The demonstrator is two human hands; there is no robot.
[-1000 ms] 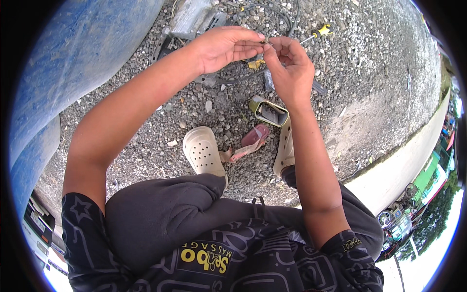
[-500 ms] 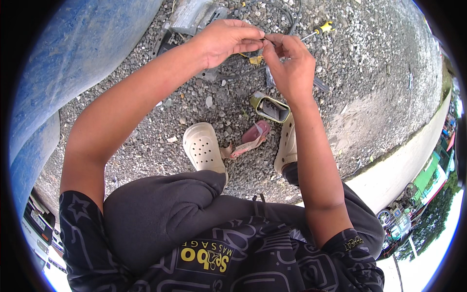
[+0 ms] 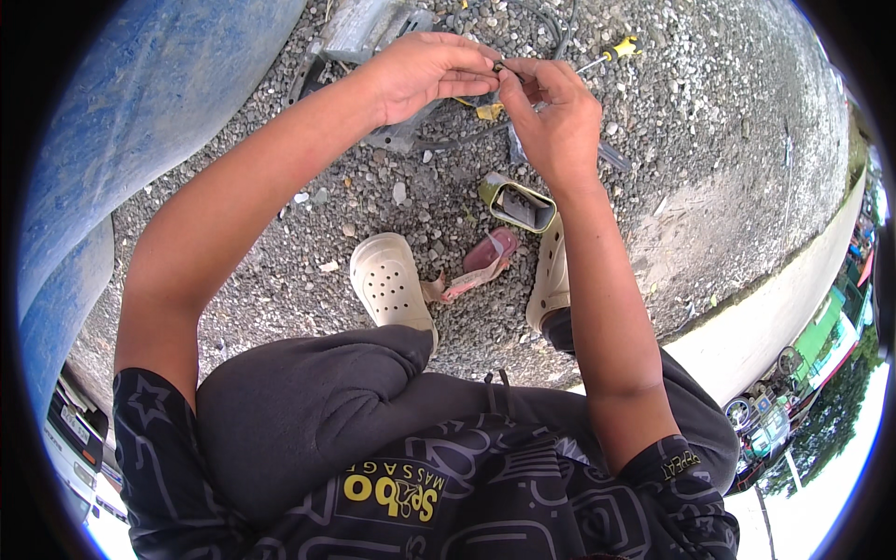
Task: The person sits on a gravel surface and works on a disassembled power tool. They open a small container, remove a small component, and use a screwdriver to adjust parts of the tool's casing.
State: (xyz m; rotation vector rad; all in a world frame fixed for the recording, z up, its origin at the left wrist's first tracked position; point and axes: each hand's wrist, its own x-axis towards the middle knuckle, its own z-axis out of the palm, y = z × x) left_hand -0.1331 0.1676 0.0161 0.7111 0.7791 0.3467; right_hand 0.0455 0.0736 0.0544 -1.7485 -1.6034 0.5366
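Note:
My left hand (image 3: 425, 75) and my right hand (image 3: 558, 117) meet above the gravel at the top of the view. Between their fingertips is a small dark piece (image 3: 498, 67), pinched from both sides and too small to name. Below my left hand lies a grey metal housing (image 3: 378, 26) with a dark frame. A black cable (image 3: 467, 140) curves over the stones under both hands. Close by sits a small yellow piece (image 3: 488, 112). Just beyond my right hand rests a screwdriver (image 3: 621, 49) with a yellow handle.
An open rectangular tin (image 3: 523, 207) stands near my right clog (image 3: 551, 280). Between my feet lie a pink sandal-like piece (image 3: 490, 250) and a torn strip (image 3: 471, 280). Large blue rounded surfaces (image 3: 159, 103) fill the left side. A pale concrete ledge (image 3: 765, 317) runs along the right.
Both hands have shifted slightly left and up with the small dark piece, which shows more clearly between the fingertips. The things on the ground stay where they were.

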